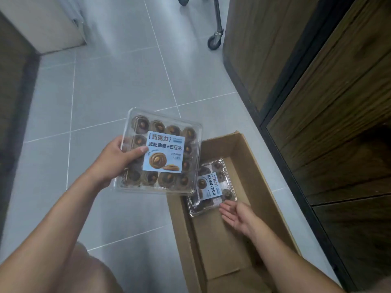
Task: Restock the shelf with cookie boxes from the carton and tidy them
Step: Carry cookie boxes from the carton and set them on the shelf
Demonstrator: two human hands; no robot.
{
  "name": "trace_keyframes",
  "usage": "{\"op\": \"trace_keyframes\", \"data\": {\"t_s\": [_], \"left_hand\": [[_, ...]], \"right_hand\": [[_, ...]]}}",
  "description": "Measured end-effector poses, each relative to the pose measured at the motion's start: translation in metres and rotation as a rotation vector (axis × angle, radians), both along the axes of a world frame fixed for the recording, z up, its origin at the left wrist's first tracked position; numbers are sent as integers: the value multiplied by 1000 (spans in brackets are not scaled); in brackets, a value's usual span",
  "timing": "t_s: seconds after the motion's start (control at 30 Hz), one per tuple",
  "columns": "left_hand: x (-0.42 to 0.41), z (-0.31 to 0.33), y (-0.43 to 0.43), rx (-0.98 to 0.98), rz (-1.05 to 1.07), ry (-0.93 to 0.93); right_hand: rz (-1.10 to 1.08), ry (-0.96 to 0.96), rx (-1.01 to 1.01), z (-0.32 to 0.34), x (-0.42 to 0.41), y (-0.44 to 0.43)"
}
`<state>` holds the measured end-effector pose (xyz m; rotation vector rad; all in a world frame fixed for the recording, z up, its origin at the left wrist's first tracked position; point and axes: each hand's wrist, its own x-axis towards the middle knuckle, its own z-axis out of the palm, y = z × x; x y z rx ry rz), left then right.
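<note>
The left hand (115,163) grips a clear cookie box (167,153) flat above the tiled floor (105,92), label up and reading upright toward the person. A second box (211,185) lies in the carton (178,218), its label text running along the carton's length. The right hand (237,214) is relaxed, palm up, with straight fingertips at that box's near edge.

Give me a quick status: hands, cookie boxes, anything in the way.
Left hand grips a cookie box. Right hand open, at the second box inside the carton. Nothing blocking it.

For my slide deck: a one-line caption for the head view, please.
Left hand holds a clear cookie box while the open right hand reaches toward a second box in the carton.
</note>
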<state>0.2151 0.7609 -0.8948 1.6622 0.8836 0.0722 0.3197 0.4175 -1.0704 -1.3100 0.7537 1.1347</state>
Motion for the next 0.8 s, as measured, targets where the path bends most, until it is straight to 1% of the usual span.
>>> {"op": "trace_keyframes", "data": {"t_s": [0.13, 0.3, 0.4, 0.47, 0.57, 0.73, 0.8], "left_hand": [[-24, -10, 19, 16, 192, -66], [-32, -24, 43, 17, 270, -102], [-33, -29, 45, -20, 326, -107], [-31, -30, 45, -27, 339, -110], [-28, -32, 47, -25, 332, -75], [-23, -32, 43, -13, 308, -37], [-20, -33, 41, -11, 299, -34]], "right_hand": [[15, 25, -70, -18, -18, 14], [6, 32, -69, -30, -30, 38], [-91, 84, -27, -34, -33, 49], [-131, 90, -29, -37, -33, 53], [-124, 60, -49, -36, -30, 57], [-168, -36, -127, -28, -19, 61], [-199, -27, -81, -25, -16, 61]]}}
